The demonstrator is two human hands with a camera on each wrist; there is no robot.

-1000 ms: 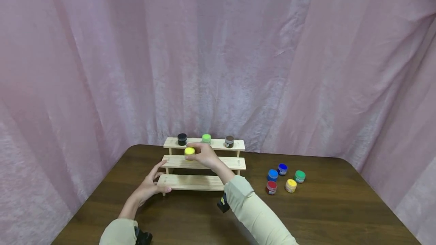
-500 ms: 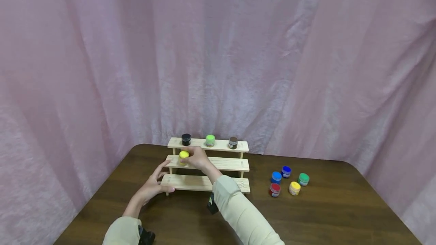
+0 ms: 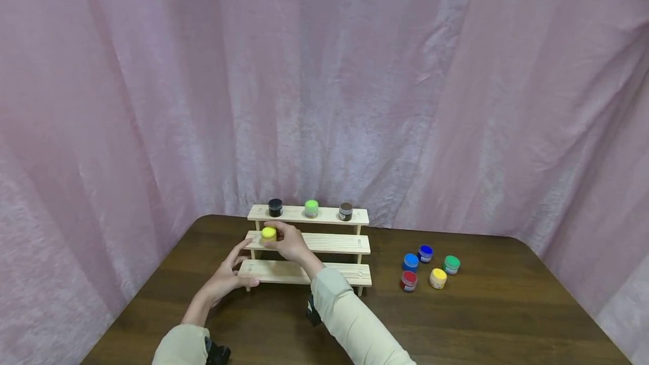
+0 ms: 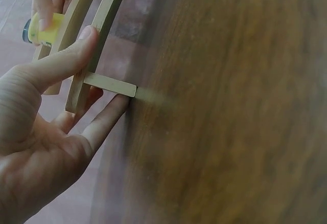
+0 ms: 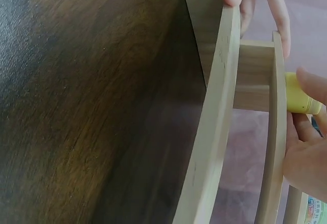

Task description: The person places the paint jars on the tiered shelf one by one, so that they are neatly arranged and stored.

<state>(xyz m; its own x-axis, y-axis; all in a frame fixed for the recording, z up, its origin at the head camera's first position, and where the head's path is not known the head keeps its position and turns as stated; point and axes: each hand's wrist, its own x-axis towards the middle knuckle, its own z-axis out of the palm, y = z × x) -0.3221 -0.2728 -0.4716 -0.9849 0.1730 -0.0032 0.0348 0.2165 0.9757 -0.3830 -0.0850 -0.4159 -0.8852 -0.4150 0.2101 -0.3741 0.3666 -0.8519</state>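
A three-tiered wooden display stand [image 3: 314, 243] stands on the table. My left hand [image 3: 225, 277] holds its left end, the thumb on the front edge of the lowest board and the fingers spread around the side. My right hand [image 3: 291, 241] pinches a yellow paint jar [image 3: 269, 234] at the left end of the middle tier. In the right wrist view, the jar [image 5: 299, 93] touches the middle board. Along the top tier sit a black-lidded jar [image 3: 275, 207], a light green jar [image 3: 311, 208] and a brown-lidded jar [image 3: 345, 211].
On the table [image 3: 487, 314] right of the stand, several paint jars are grouped: light blue [image 3: 410, 262], dark blue [image 3: 425, 253], green [image 3: 451, 265], red [image 3: 408, 281] and a deeper yellow one [image 3: 438, 278]. A pink curtain [image 3: 324, 83] hangs behind the table.
My right hand has moved left and down with the yellow paint jar, bringing it onto the middle tier's left end. My left hand keeps its place on the stand.
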